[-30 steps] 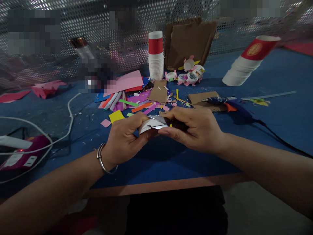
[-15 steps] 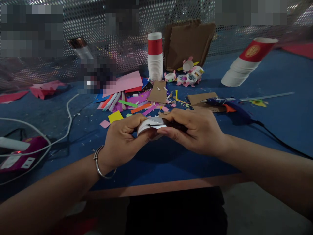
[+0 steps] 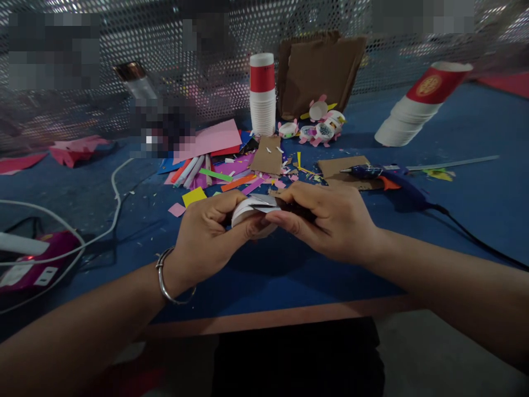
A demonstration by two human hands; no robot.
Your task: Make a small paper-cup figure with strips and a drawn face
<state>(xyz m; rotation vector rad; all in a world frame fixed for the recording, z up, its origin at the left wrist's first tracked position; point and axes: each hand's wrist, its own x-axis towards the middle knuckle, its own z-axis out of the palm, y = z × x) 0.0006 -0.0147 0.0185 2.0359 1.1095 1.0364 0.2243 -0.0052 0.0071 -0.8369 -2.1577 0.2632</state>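
Note:
In front of me, just above the table's near side, my left hand pinches a curved white paper cup piece between thumb and fingers. My right hand is closed round a pair of scissors, whose grey blades lie at the white paper. Most of the dark handle is hidden inside the right hand. Both thumbs almost meet at the near side of the piece, and the fingers behind it cannot be seen.
Paper scraps lie beyond my hands. Behind them stand a paper cup stack, small paper-cup animals and cardboard. A glue gun and a leaning cup stack are at right; a power strip with cables at left.
The scissor blades have shifted slightly against the white paper, and the gap between them looks wider. The left hand keeps its hold, and its thumb has moved slightly nearer the right thumb.

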